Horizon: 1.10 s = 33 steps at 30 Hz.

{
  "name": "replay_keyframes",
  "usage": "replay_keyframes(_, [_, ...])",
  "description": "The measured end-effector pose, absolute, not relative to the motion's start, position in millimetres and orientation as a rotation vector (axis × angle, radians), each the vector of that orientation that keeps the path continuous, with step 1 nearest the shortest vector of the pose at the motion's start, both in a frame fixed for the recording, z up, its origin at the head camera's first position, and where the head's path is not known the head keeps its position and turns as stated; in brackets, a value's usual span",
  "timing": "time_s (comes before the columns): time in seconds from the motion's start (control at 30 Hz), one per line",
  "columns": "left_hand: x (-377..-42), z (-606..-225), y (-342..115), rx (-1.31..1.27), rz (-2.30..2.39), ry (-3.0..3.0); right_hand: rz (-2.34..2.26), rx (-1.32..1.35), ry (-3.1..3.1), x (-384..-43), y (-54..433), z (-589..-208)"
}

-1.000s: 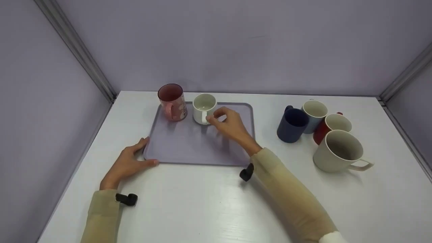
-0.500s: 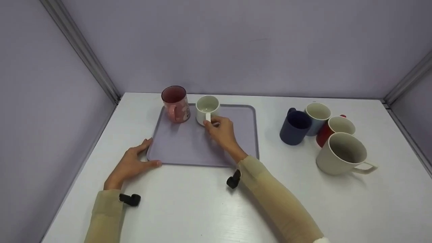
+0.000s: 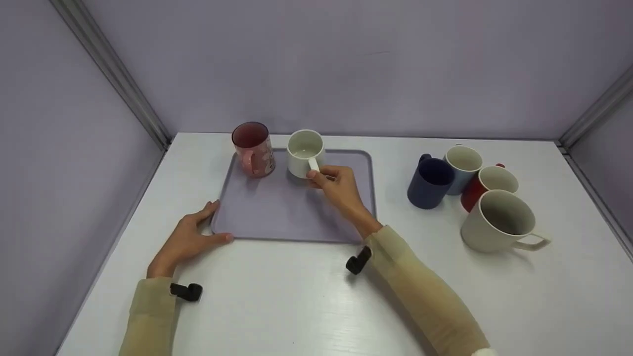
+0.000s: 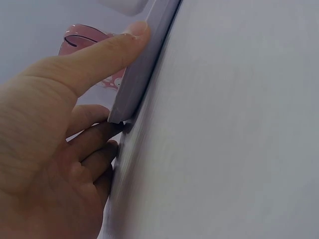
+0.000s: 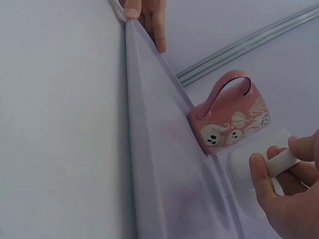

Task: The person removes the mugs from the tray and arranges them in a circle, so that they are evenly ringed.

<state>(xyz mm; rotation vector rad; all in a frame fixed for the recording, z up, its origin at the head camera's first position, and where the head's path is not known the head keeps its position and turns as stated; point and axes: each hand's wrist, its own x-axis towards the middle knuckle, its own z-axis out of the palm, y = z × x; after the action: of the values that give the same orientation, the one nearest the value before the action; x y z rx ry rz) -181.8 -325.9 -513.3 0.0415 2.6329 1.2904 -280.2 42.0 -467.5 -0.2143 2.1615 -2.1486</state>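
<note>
In the head view my right hand (image 3: 341, 190) pinches the handle of a small white mug (image 3: 298, 163) over the back of a lilac tray (image 3: 277, 212). Thumb and fingers close on that handle in the right wrist view too; whether the mug's base touches the tray, I cannot tell. A pink mug (image 5: 234, 119) with white ghost figures stands upright at the tray's back left corner. My left hand (image 3: 185, 242) holds the tray's front left corner, its thumb along the front edge (image 4: 139, 64) and its fingers at the left side.
To the right stand a dark blue mug (image 3: 429, 185), a light blue mug (image 3: 457, 182), a red mug (image 3: 472, 192) and a large cream mug (image 3: 482, 228), grouped closely. Grey-lilac walls (image 3: 316, 69) enclose the white table (image 3: 277, 296) at the back and sides.
My right hand has taken hold of the white mug's handle. The mug has shifted slightly right and looks a little raised, its handle turned rightward. My left hand stays at the tray corner.
</note>
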Motion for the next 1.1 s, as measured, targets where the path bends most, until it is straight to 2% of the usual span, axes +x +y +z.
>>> replay_keyframes(0.4, [-182.1,-513.1,-332.0,0.029,1.274,2.635,-2.174,-0.428,2.100,-228.8,131.5,-432.4])
replay_keyframes(1.1, [-182.9,-514.5,-325.3,0.017,1.301,2.612,-2.179,-0.176,2.234,-136.8,246.2,-444.4])
